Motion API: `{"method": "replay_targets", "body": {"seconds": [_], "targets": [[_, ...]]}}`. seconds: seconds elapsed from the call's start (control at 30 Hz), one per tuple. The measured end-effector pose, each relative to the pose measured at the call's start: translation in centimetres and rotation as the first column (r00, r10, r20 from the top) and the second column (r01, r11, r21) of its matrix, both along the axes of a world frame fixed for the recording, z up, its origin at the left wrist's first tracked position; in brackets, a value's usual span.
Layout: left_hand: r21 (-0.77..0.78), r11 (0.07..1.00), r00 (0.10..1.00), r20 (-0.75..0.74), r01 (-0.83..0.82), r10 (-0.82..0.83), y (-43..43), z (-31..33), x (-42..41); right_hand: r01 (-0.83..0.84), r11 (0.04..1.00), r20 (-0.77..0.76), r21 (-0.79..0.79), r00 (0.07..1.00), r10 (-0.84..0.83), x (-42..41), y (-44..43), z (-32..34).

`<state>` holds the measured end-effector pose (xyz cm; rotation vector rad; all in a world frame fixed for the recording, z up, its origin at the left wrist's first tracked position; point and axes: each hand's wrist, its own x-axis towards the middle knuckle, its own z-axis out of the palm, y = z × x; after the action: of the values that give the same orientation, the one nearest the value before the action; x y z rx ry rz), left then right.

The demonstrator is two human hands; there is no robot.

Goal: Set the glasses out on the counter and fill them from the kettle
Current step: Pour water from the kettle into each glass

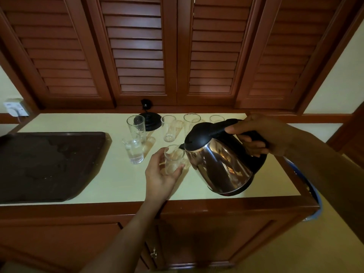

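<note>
My right hand [262, 134] grips the black handle of a steel kettle [218, 164], which is tilted left above the cream counter [118, 184]. Its spout touches the rim of a clear glass [173, 159] that my left hand [161, 174] holds near the counter's middle. To the left stands a glass filled with water [134, 150]. Several empty glasses stand behind: a tall one [136, 125], one in the middle [168, 128], another [191, 123] partly behind the kettle, and one [216, 118] at the back right.
A dark brown tray [39, 166] lies on the left of the counter. The black kettle base [149, 121] sits at the back by the louvred shutters. A wall socket [15, 108] is at far left. A blue-rimmed bin [315, 198] stands right of the cabinet.
</note>
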<state>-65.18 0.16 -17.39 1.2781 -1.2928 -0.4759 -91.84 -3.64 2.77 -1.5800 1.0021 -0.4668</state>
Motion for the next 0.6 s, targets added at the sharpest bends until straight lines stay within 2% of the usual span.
{"method": "replay_targets", "body": {"seconds": [0.6], "targets": [[0.008,1.000,1.000,-0.011,0.010,-0.010,-0.02,-0.05,0.03,0.042,0.999,-0.038,-0.007,0.998,-0.042,0.08,0.46,0.51]]}}
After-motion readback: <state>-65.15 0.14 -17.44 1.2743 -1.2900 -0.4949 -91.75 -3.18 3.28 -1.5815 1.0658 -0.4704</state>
